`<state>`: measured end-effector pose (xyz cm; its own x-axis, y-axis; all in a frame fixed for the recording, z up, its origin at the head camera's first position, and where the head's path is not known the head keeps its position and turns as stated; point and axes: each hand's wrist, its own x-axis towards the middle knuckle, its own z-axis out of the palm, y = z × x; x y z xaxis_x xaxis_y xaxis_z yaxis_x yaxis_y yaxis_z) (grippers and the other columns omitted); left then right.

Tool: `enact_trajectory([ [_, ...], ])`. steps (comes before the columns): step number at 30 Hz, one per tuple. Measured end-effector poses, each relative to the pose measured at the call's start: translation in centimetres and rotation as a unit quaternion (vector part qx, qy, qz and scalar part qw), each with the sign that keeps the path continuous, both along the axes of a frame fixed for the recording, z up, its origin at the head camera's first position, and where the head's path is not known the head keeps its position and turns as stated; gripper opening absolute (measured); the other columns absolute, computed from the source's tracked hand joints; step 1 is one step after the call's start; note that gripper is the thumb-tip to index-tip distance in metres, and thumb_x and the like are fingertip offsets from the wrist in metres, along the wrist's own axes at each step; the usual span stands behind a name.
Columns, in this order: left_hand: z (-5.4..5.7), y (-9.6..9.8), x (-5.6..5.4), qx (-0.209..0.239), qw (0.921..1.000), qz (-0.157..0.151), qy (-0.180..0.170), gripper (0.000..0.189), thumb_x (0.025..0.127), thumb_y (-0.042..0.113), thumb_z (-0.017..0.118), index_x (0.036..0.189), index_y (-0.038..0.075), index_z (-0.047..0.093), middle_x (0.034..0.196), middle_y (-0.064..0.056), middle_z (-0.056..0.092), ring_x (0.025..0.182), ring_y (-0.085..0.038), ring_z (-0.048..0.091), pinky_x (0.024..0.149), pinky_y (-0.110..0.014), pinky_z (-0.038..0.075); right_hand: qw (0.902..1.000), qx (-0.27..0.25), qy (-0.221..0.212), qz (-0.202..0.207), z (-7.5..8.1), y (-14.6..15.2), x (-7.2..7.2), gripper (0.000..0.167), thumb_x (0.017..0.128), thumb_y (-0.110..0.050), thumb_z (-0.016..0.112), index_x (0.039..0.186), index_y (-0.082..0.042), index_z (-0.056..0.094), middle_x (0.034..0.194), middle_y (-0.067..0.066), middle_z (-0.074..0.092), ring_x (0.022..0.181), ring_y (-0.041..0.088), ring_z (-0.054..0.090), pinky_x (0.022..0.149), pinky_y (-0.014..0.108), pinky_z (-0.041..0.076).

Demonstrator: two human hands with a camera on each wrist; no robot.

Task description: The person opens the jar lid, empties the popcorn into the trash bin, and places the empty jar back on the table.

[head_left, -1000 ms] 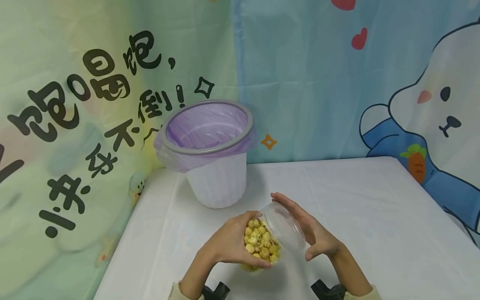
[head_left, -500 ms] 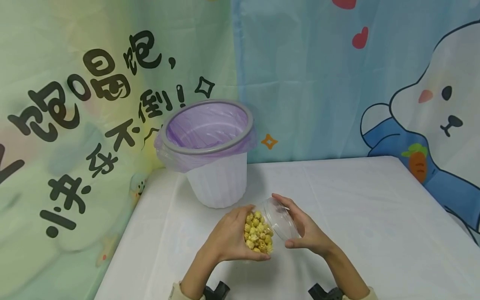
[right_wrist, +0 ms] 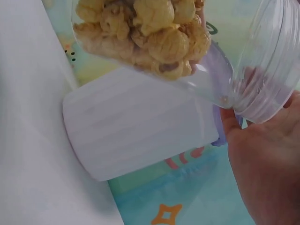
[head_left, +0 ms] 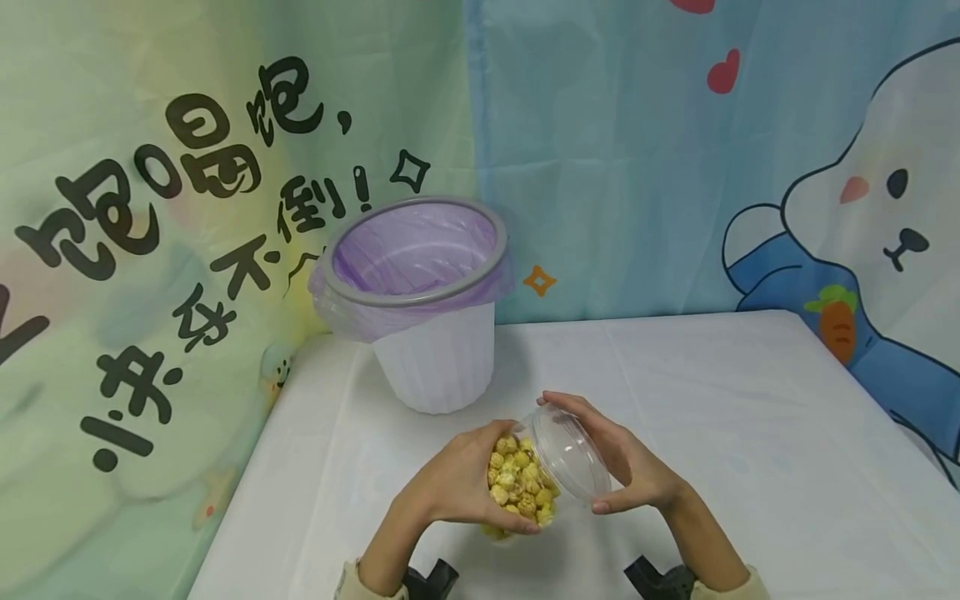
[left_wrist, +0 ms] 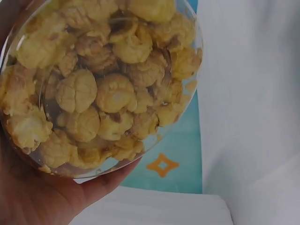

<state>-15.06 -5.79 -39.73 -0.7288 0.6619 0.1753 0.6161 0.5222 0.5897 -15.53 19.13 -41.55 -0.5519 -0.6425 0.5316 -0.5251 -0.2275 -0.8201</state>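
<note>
Clear plastic jar (head_left: 523, 483), popcorn (left_wrist: 101, 89) inside, noted tilted: left hand (head_left: 459, 479) grips its body, right hand (head_left: 630, 462) holds the lid (head_left: 572, 454). White bin (head_left: 438, 367) upright, far side, left.

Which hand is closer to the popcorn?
Left. The left hand grips the jar around the popcorn; the right hand is farther off, at the jar's clear other end.
</note>
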Motion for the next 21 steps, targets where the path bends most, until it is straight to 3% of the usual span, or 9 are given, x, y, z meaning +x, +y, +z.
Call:
enact_trajectory([
  [4,0.1,-0.1,0.0,0.005,0.9997,-0.007,-0.024,0.1,0.056,0.056,0.08,0.135,0.01,0.038,0.111,0.005,0.055,0.092,-0.003,0.054,0.078,-0.019,0.047,0.9998,-0.001,0.011,0.014,0.2,0.2,-0.1,0.1,0.068,-0.013,0.075,0.142,0.01,0.012,0.146,0.027,0.015,0.134,0.03,0.018,0.103,0.035,0.032],
  [13,0.2,-0.2,0.1,-0.003,0.9999,-0.005,-0.013,0.101,0.056,0.057,0.08,0.134,0.01,0.039,0.111,0.005,0.055,0.094,-0.003,0.054,0.079,-0.02,0.047,0.9997,-0.014,0.02,0.006,0.5,0.7,-0.1,0.1,0.067,-0.009,0.074,0.141,0.012,0.011,0.146,0.029,0.012,0.135,0.031,0.017,0.102,0.035,0.033],
  [17,0.1,-0.3,0.1,-0.008,1.0,0.005,0.001,0.103,0.055,0.059,0.079,0.135,0.008,0.038,0.115,0.002,0.055,0.098,-0.006,0.054,0.083,-0.023,0.047,0.9987,-0.028,0.013,-0.041,0.6,1.7,-0.1,0.099,0.066,-0.003,0.074,0.142,0.01,0.012,0.147,0.026,0.012,0.136,0.028,0.016,0.102,0.031,0.033],
  [21,0.0,-0.6,0.1,-0.003,0.9998,0.014,0.011,0.104,0.054,0.058,0.08,0.135,0.007,0.038,0.118,0.001,0.054,0.101,-0.007,0.054,0.085,-0.025,0.047,0.9915,-0.04,0.01,-0.124,0.6,3.0,0.0,0.097,0.066,0.003,0.074,0.143,0.008,0.016,0.149,0.019,0.016,0.136,0.023,0.015,0.104,0.021,0.026],
])
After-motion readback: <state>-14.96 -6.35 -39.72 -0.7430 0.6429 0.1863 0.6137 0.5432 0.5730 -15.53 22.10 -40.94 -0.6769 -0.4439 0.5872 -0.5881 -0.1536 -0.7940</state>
